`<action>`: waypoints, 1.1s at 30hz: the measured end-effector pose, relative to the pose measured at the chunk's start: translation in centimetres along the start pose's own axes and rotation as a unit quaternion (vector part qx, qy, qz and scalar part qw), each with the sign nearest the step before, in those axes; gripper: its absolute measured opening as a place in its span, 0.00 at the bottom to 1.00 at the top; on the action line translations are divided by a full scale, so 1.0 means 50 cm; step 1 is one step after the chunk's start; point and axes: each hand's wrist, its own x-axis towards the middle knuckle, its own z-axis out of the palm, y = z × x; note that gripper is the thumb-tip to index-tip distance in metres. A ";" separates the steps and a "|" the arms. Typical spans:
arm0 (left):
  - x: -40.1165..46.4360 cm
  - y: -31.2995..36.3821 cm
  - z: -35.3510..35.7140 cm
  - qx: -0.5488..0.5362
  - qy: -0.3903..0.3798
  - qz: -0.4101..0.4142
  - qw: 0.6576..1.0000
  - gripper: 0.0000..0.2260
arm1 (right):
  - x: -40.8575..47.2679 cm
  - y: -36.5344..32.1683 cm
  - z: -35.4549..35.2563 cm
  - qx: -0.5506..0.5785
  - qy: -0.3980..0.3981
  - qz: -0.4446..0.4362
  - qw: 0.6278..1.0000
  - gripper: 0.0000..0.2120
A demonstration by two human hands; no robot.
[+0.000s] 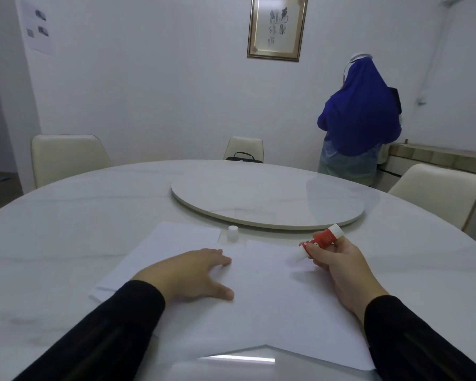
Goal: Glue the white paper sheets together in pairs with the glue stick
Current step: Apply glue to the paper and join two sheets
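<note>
Under our left hand point(193, 273), whose fingers lie straight and spread flat, the top white paper sheet point(259, 306) is pressed to the round table point(66, 232). Beyond those fingertips stands the small white cap point(232, 232), upright and off the stick, just past the sheet's far edge. Left of the hand, more sheets point(160, 243) lie fanned out beneath the top 1.

Our right hand point(338, 259) curls its fingers and thumb round the red glue stick point(320, 240), gripping it about the middle of the barrel. Its long axis runs on a slant: the white base points up and away to the right, above the knuckles, and the glue end points down and to the left, below the fingertips, at or just above the paper. We cannot tell whether it touches.

We judge the step in hand to be spreading glue on this top sheet, with no pair visibly joined yet. Next, we think, the stick needs to be drawn in strokes across the sheet toward the left fingers while they keep the paper from sliding, then a 2nd sheet laid on square.
</note>
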 end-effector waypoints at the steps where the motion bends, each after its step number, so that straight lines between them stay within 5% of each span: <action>1: 0.001 -0.006 -0.008 0.000 -0.015 -0.002 1.000 0.37 | -0.002 0.001 -0.001 0.001 0.003 -0.005 1.000 0.10; 5: 0.005 -0.012 -0.022 0.007 -0.053 0.007 0.999 0.36 | -0.003 0.000 0.001 -0.003 0.008 -0.003 1.000 0.11; 9: 0.013 -0.005 -0.003 -0.037 0.043 0.032 0.998 0.28 | -0.006 -0.006 0.005 -0.011 -0.008 -0.005 1.000 0.11; 15: 0.018 0.019 0.017 0.050 0.005 0.010 0.999 0.31 | -0.010 -0.041 0.060 -0.013 -0.027 -0.066 0.997 0.11; 20: 0.021 0.048 0.038 0.114 0.035 0.019 0.993 0.26 | -0.006 -0.037 0.139 -0.111 -0.034 -0.074 0.990 0.09; 33: 0.025 0.027 0.044 0.085 0.037 0.026 0.995 0.27 | 0.045 -0.070 0.165 -0.250 -0.089 -0.014 0.964 0.08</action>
